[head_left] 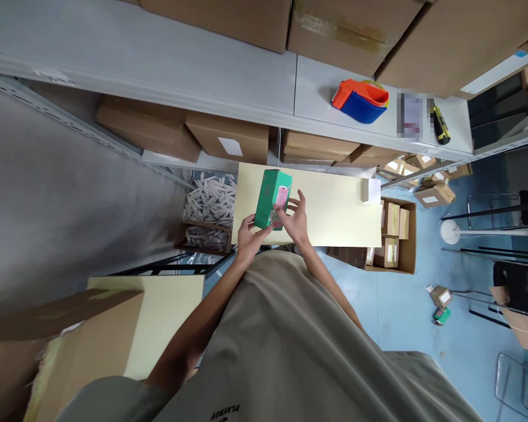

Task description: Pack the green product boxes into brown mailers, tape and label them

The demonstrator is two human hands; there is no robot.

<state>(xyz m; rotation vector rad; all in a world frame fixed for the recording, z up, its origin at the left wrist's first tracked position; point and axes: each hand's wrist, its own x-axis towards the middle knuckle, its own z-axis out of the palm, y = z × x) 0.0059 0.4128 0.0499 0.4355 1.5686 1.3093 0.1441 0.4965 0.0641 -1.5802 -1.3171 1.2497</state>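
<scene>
A green carton (269, 196) with a pink patch on its side is held over a pale yellow table top (334, 211). My left hand (250, 234) grips the carton's near end from the left, fingers wrapped round it. My right hand (294, 220) rests against the carton's right side, its fingers partly spread along the pink patch. The carton is tilted, with its far end pointing away from me.
A grey shelf (158, 64) carries brown boxes, an orange-and-blue tape dispenser (359, 101) and a yellow-black tool (441, 130). An open box (393, 237) of small packages stands on the blue floor at right. A bin of white sticks (211, 199) sits left of the table.
</scene>
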